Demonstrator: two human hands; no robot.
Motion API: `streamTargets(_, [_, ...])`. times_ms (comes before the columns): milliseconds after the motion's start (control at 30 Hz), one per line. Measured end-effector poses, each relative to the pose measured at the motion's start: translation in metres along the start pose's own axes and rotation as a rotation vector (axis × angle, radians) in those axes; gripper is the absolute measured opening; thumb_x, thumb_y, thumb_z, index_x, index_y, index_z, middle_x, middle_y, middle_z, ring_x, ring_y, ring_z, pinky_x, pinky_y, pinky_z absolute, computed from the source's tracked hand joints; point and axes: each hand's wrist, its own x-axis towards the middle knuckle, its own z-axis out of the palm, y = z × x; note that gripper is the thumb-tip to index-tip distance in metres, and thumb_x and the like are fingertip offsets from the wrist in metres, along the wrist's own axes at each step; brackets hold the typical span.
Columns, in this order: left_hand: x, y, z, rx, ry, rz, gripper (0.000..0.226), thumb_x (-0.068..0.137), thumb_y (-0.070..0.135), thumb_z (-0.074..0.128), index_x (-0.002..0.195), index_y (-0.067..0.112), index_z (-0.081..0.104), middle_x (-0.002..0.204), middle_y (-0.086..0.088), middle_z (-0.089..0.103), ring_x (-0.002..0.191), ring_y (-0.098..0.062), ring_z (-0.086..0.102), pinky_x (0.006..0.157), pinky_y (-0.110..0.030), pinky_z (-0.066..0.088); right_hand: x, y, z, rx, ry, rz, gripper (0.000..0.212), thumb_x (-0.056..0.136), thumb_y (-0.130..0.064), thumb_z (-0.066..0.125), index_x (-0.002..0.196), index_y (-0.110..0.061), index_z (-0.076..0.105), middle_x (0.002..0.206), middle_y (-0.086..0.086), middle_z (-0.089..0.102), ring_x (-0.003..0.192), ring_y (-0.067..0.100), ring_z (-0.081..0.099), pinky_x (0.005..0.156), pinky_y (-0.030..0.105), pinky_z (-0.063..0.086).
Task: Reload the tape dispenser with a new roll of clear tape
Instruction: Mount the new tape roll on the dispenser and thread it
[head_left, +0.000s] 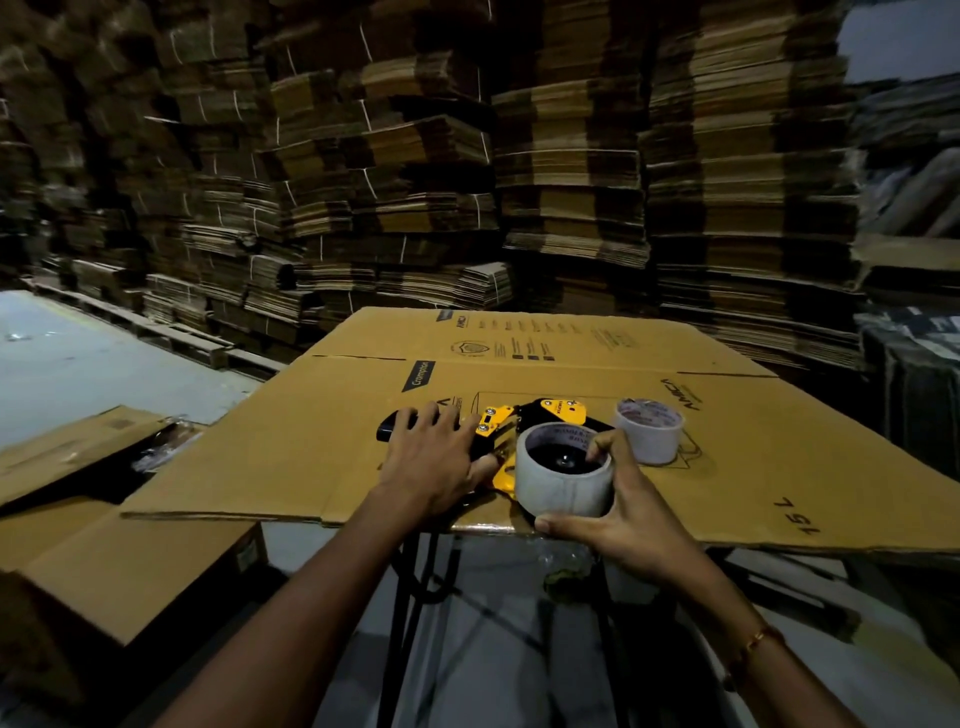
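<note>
A yellow and black tape dispenser (524, 423) lies flat on a big flattened cardboard sheet (311, 447). My left hand (434, 462) presses down on its black handle side. A full roll of clear tape (563, 478) sits over the dispenser's hub, and the black hub shows through the core. My right hand (615, 512) grips this roll, with fingers over its far rim and the thumb under its near side. A second roll of tape (648, 430) stands alone just right of the dispenser, touched by neither hand.
The cardboard sheet rests on a black-legged stand (415, 597); its near edge is right at my hands. Flattened cartons (104, 561) lie low on the left. Tall stacks of bundled cardboard (467, 182) wall the back and right.
</note>
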Motion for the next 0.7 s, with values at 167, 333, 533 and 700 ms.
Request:
streamTargets(167, [-0.001, -0.001, 0.003, 0.004, 0.026, -0.002, 0.065, 0.097, 0.061, 0.026, 0.145, 0.018, 0.036, 0.143, -0.01, 0.047, 0.129, -0.029, 0.039, 0.106, -0.047, 0.031, -0.005, 0.001, 0.006, -0.053, 0.057, -0.032, 0.075, 0.057, -0.051, 0.09, 0.106, -0.035, 0.035, 0.109, -0.015, 0.058, 0.105, 0.01, 0.06, 0.083, 0.049, 0.056])
streamTargets(333, [-0.002, -0.003, 0.001, -0.002, -0.001, 0.004, 0.068, 0.097, 0.063, 0.025, 0.147, 0.018, 0.033, 0.144, -0.011, 0.045, 0.131, -0.029, 0.039, 0.107, -0.048, 0.03, -0.011, 0.001, 0.013, -0.134, 0.129, -0.097, 0.07, 0.062, -0.045, 0.09, 0.102, -0.04, 0.033, 0.101, -0.019, 0.054, 0.097, -0.002, 0.058, 0.07, 0.033, 0.053])
streamTargets(533, [0.0, -0.002, -0.004, 0.011, -0.04, 0.012, 0.068, 0.098, 0.063, 0.025, 0.147, 0.017, 0.034, 0.144, -0.011, 0.045, 0.131, -0.029, 0.038, 0.108, -0.05, 0.029, -0.014, 0.0, 0.016, -0.15, 0.161, -0.123, 0.068, 0.062, -0.049, 0.089, 0.101, -0.04, 0.033, 0.101, -0.024, 0.053, 0.095, -0.008, 0.056, 0.063, 0.015, 0.047])
streamTargets(700, [0.0, -0.002, -0.005, 0.034, -0.058, 0.026, 0.067, 0.097, 0.063, 0.024, 0.145, 0.016, 0.033, 0.145, -0.011, 0.044, 0.131, -0.03, 0.039, 0.107, -0.05, 0.029, -0.016, 0.002, 0.02, -0.157, 0.191, -0.11, 0.069, 0.062, -0.054, 0.086, 0.102, -0.036, 0.034, 0.104, -0.022, 0.053, 0.097, -0.001, 0.057, 0.069, 0.028, 0.052])
